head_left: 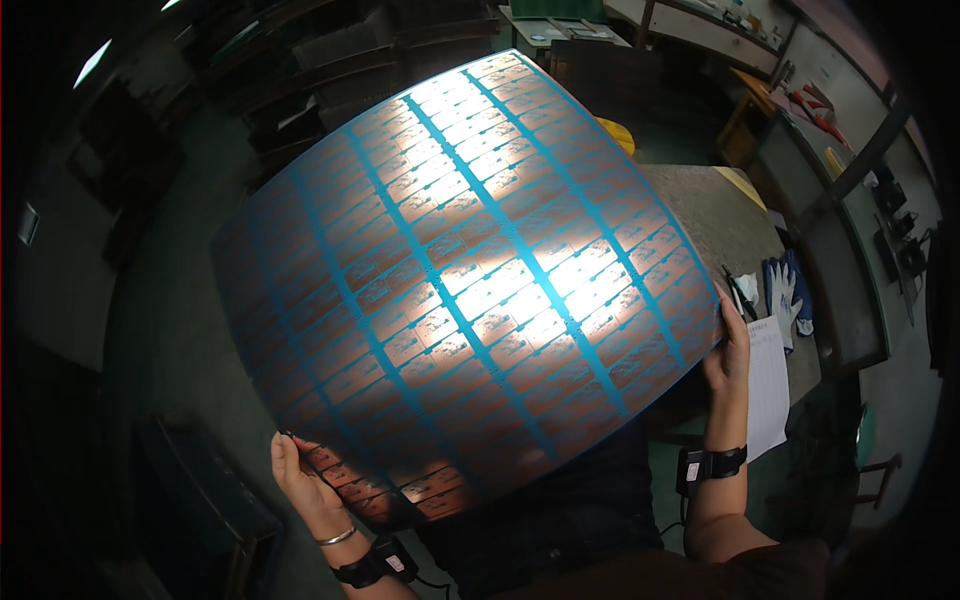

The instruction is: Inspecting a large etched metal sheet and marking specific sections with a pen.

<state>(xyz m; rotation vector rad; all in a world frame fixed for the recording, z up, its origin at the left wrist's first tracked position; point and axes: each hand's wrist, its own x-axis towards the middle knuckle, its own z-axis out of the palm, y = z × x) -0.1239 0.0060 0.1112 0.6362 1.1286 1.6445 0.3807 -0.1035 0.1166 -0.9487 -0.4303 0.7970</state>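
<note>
A large copper-coloured circuit board panel [400,290] with blue strips and rows of repeated patterns fills the middle of the head view, tilted and held up in front of me. Bright light reflects off its upper and central parts. My left hand [300,480] grips its lower left edge, with the fingertips at the rim. On the right edge, my right hand [731,350] is closed around the border, its fingers partly behind the panel. Both wrists wear black straps with small boxes.
Right of the panel stands a grey table [700,215] with white and blue gloves [786,295], dark pen-like tools and a printed paper sheet [768,385] at its edge. A dark bench-like object [200,500] is at lower left. Dark racks [400,50] stand behind.
</note>
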